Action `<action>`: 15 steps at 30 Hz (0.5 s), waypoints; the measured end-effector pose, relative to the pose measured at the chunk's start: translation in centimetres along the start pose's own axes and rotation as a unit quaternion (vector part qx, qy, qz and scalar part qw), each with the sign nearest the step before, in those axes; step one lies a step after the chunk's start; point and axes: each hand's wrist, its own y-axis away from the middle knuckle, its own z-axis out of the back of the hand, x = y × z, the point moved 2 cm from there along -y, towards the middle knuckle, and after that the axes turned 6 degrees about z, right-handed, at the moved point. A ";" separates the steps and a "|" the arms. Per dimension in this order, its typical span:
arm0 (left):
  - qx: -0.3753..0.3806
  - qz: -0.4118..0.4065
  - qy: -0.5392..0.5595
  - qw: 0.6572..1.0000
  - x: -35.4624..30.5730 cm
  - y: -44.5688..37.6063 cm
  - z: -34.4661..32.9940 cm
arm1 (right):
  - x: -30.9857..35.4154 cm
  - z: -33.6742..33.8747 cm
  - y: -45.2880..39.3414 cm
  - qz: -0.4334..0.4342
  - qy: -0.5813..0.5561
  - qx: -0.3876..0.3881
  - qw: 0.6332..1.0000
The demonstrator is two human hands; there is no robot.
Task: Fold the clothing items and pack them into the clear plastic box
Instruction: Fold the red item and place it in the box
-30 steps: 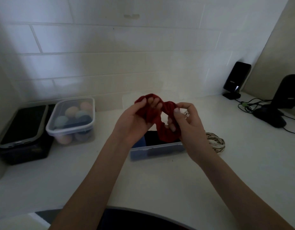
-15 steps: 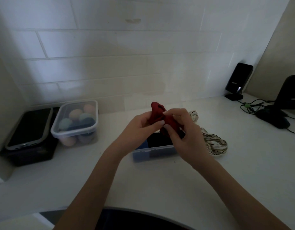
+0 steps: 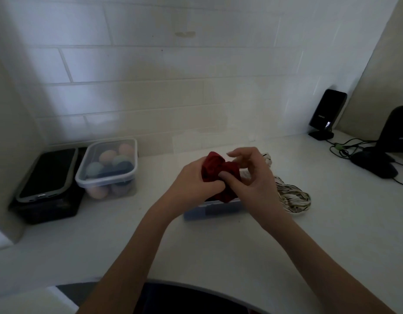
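A small red cloth item is bunched up between both hands, just above a low clear plastic box with dark and blue things inside. My left hand grips the cloth from the left. My right hand pinches it from the right with the thumb, its upper fingers spread. The hands hide most of the box. A white cloth with thin dark stripes lies loose on the counter to the right of the box.
At the left stands a lidded clear tub of coloured balls, next to a black box with a phone on top. A black speaker, cables and a dark stand sit at the far right. A tiled wall is behind.
The red cloth was stretched wide between my hands a second ago; it is now gathered into a tight bundle, lower and closer to the box. My hands have come together.
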 end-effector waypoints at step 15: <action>-0.013 0.002 0.084 0.996 1.2 0.6 3.4 | -1.1 -0.6 -0.9 -0.008 0.096 0.137 0.986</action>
